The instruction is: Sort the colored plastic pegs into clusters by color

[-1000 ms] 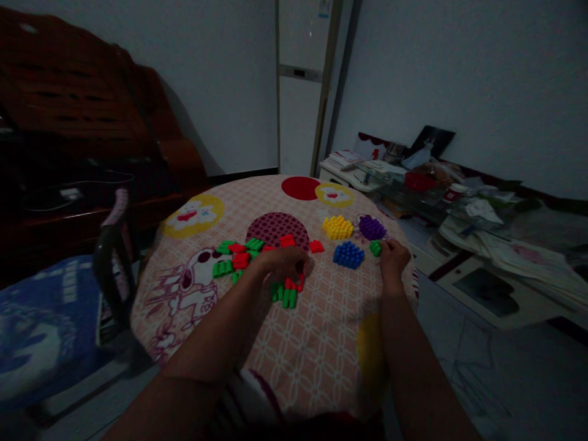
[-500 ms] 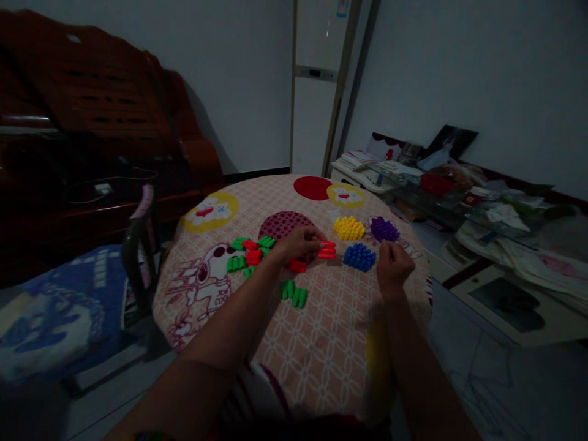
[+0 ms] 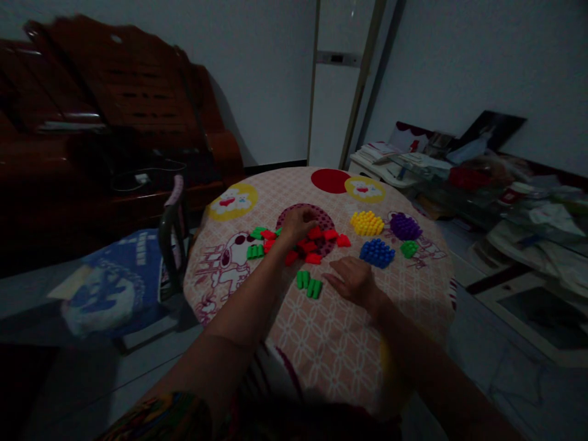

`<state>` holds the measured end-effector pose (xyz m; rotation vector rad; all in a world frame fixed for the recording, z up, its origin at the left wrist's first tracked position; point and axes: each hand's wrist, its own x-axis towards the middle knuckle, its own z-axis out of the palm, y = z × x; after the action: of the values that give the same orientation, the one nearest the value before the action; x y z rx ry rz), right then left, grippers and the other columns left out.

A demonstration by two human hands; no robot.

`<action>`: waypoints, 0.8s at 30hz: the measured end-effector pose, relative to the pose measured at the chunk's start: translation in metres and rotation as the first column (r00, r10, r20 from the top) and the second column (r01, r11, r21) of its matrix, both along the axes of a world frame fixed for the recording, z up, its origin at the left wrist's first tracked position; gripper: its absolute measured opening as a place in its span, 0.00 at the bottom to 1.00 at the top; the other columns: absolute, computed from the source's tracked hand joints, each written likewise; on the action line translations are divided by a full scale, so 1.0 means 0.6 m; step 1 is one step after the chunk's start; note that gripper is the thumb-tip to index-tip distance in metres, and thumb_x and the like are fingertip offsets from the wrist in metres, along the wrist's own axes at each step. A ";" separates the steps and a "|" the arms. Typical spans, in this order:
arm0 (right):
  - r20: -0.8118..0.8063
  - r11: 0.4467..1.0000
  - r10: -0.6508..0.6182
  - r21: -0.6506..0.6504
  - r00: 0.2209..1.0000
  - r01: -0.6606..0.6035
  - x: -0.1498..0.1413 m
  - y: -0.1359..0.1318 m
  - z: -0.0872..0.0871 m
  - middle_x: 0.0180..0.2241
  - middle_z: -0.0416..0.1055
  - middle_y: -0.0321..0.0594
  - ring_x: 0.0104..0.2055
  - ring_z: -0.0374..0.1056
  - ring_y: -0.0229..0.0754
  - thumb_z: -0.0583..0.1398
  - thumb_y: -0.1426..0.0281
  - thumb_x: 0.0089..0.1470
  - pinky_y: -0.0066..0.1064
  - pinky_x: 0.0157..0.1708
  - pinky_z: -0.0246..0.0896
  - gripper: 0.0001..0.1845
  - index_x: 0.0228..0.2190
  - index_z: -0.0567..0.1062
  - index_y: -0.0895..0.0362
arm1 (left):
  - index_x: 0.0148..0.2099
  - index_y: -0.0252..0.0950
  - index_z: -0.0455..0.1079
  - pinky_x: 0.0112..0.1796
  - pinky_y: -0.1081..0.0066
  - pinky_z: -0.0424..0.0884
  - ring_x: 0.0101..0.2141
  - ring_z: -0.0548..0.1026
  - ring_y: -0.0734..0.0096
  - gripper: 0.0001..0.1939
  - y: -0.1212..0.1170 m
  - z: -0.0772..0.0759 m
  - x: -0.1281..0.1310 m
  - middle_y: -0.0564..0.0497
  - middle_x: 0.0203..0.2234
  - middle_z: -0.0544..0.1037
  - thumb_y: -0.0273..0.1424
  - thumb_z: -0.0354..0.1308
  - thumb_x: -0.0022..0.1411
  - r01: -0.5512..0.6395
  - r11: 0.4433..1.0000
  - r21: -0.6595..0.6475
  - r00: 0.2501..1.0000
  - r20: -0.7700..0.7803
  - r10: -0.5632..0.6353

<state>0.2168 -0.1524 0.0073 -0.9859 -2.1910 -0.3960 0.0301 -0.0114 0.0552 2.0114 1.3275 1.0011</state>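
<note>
My left hand reaches over a loose pile of red pegs on the round table, fingers curled down onto the pile; whether they hold a peg is hidden. My right hand lies flat and open on the cloth, just right of a few green pegs. More green pegs lie left of the red ones. Sorted clusters stand further right: yellow, purple, blue and a small green one.
A dark chair stands at the table's left edge beside a blue cushion. A dark wooden sofa fills the back left. A low cluttered table with papers lies to the right. A white cabinet stands behind.
My right hand has come back from the small green cluster and now rests flat near the loose green pegs. My left hand moved up over the red pile. The camera view shifted left.
</note>
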 end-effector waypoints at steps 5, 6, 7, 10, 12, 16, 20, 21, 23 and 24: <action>0.209 0.952 0.260 -0.221 0.943 -0.213 -0.060 -0.014 -0.010 0.36 0.73 0.45 0.38 0.69 0.47 0.61 0.56 0.63 0.36 0.36 0.65 0.19 0.47 0.73 0.57 | 0.43 0.32 0.79 0.40 0.71 0.73 0.38 0.79 0.66 0.12 0.010 -0.010 -0.020 0.48 0.37 0.83 0.29 0.60 0.56 -0.087 0.995 -0.039 0.996 -0.010 0.087; 0.214 0.948 0.269 -0.231 0.939 -0.219 -0.064 -0.013 -0.012 0.38 0.74 0.46 0.39 0.70 0.47 0.62 0.59 0.63 0.36 0.37 0.66 0.18 0.49 0.72 0.58 | 0.42 0.32 0.79 0.40 0.71 0.73 0.37 0.79 0.66 0.12 0.012 -0.013 -0.021 0.48 0.36 0.83 0.29 0.60 0.57 -0.087 0.995 -0.045 0.996 -0.028 0.086; 0.204 0.950 0.264 -0.226 0.943 -0.217 -0.064 -0.010 -0.013 0.38 0.74 0.46 0.39 0.70 0.47 0.61 0.62 0.63 0.36 0.37 0.67 0.18 0.50 0.72 0.58 | 0.42 0.33 0.79 0.40 0.71 0.72 0.37 0.79 0.66 0.11 0.013 -0.015 -0.021 0.48 0.35 0.83 0.30 0.60 0.57 -0.086 0.995 -0.049 0.995 -0.047 0.084; 0.102 0.977 0.193 -0.115 0.976 -0.181 -0.045 0.001 -0.010 0.38 0.75 0.47 0.40 0.72 0.47 0.60 0.65 0.64 0.37 0.39 0.69 0.14 0.48 0.73 0.59 | 0.40 0.33 0.80 0.41 0.70 0.72 0.37 0.78 0.66 0.11 0.015 -0.019 -0.022 0.47 0.35 0.84 0.31 0.61 0.57 -0.084 0.996 -0.042 0.992 -0.101 0.079; -0.049 0.998 0.065 0.009 0.997 -0.065 -0.015 0.011 0.001 0.37 0.76 0.47 0.40 0.73 0.46 0.59 0.63 0.64 0.37 0.41 0.70 0.12 0.43 0.75 0.57 | 0.40 0.34 0.81 0.41 0.71 0.71 0.37 0.79 0.65 0.11 0.017 -0.021 -0.022 0.47 0.36 0.84 0.32 0.61 0.56 -0.084 0.996 -0.021 0.991 -0.109 0.082; -0.595 0.890 -0.338 0.049 0.729 0.452 0.091 0.029 0.030 0.37 0.77 0.46 0.40 0.74 0.47 0.59 0.55 0.62 0.37 0.39 0.71 0.17 0.37 0.75 0.56 | 0.41 0.36 0.81 0.38 0.71 0.71 0.36 0.79 0.65 0.13 0.021 -0.027 -0.023 0.48 0.35 0.84 0.35 0.60 0.56 -0.088 0.995 -0.037 0.993 -0.076 0.085; -0.883 0.726 -0.466 -0.343 0.060 0.596 0.223 0.037 0.026 0.31 0.72 0.40 0.26 0.70 0.40 0.47 0.54 0.64 0.31 0.23 0.66 0.21 0.36 0.72 0.56 | 0.40 0.36 0.80 0.37 0.71 0.71 0.36 0.79 0.64 0.13 0.020 -0.028 -0.020 0.48 0.35 0.84 0.36 0.60 0.56 -0.106 0.993 -0.051 0.990 -0.097 0.101; -0.873 0.715 -0.485 -0.428 -0.049 0.553 0.251 0.039 0.019 0.29 0.71 0.38 0.24 0.69 0.39 0.48 0.56 0.62 0.29 0.20 0.63 0.19 0.35 0.70 0.56 | 0.39 0.36 0.80 0.38 0.71 0.71 0.36 0.79 0.63 0.13 0.019 -0.026 -0.020 0.48 0.34 0.84 0.36 0.60 0.56 -0.111 0.993 -0.044 0.989 -0.107 0.106; -0.827 0.698 -0.529 -0.551 -0.189 0.457 0.293 0.041 0.000 0.26 0.67 0.35 0.23 0.69 0.39 0.51 0.58 0.57 0.28 0.18 0.61 0.15 0.32 0.68 0.55 | 0.38 0.36 0.80 0.38 0.70 0.70 0.36 0.79 0.63 0.12 0.017 -0.023 -0.019 0.47 0.34 0.84 0.35 0.60 0.56 -0.112 0.993 -0.030 0.988 -0.108 0.108; -0.808 0.693 -0.554 -0.582 -0.202 0.426 0.307 0.042 -0.009 0.25 0.66 0.34 0.23 0.69 0.40 0.51 0.59 0.55 0.28 0.18 0.60 0.13 0.31 0.68 0.55 | 0.38 0.35 0.80 0.37 0.70 0.70 0.36 0.79 0.63 0.12 0.016 -0.021 -0.019 0.47 0.33 0.84 0.35 0.61 0.56 -0.109 0.994 -0.028 0.989 -0.104 0.106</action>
<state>0.4009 -0.1270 0.0018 -1.5248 -0.3535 0.1431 0.0189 -0.0018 0.0426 2.0083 1.5113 0.9269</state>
